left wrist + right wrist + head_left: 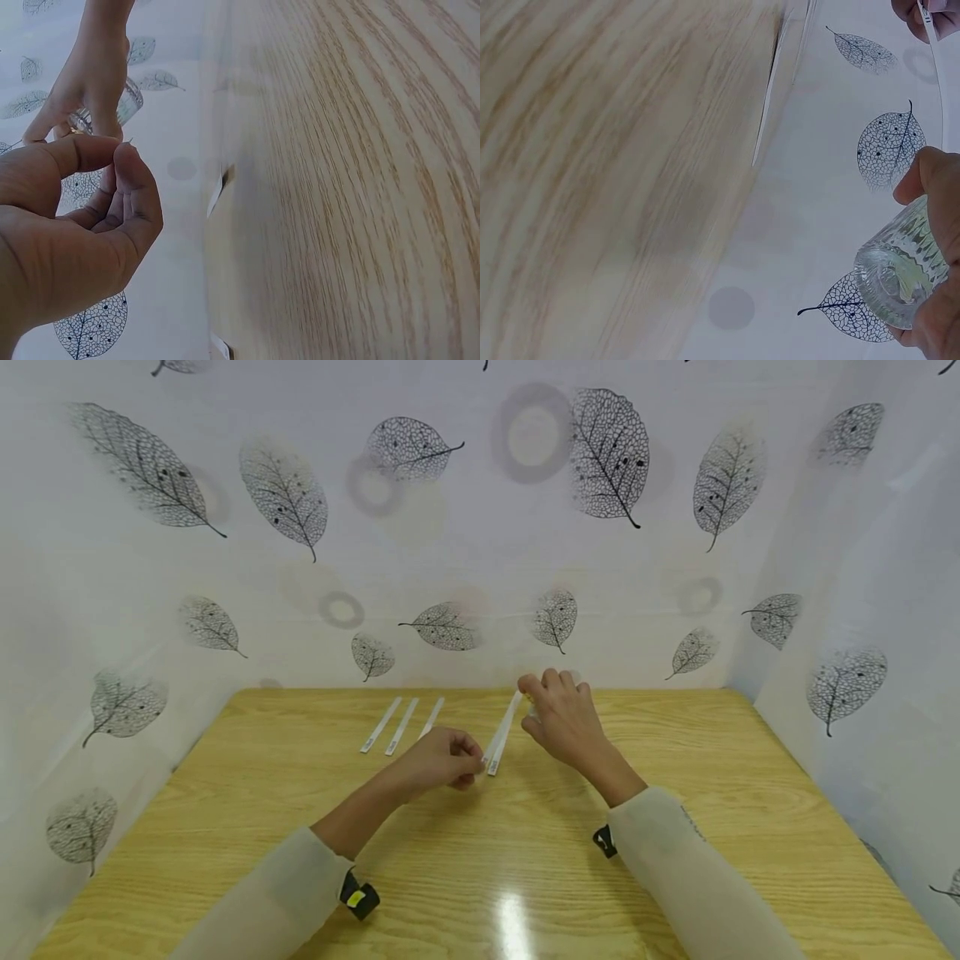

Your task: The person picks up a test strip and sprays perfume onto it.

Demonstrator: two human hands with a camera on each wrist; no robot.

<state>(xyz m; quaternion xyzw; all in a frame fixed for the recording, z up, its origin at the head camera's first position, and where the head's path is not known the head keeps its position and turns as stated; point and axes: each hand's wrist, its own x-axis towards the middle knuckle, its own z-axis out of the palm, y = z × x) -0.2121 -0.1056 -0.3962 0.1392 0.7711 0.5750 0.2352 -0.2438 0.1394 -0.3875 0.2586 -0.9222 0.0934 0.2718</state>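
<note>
My left hand (438, 758) pinches the near, printed end of a narrow white paper strip (935, 56) between thumb and forefinger. The strip stretches across to my right hand (564, 717), its far end running in by the forefinger and thumb. That same right hand grips a small clear ribbed glass container (894, 264), tilted, with something pale green-yellow showing through its wall. In the head view most of the glass is hidden behind the fingers. Just under the held strip, another white strip (495, 762) lies on the table.
Left of the hands, three more white strips lie side by side on the wooden table (480, 852), the rightmost strip (432, 714) partly hidden by my left hand. A pale leaf-printed curtain (480, 560) stands behind the table and along both sides.
</note>
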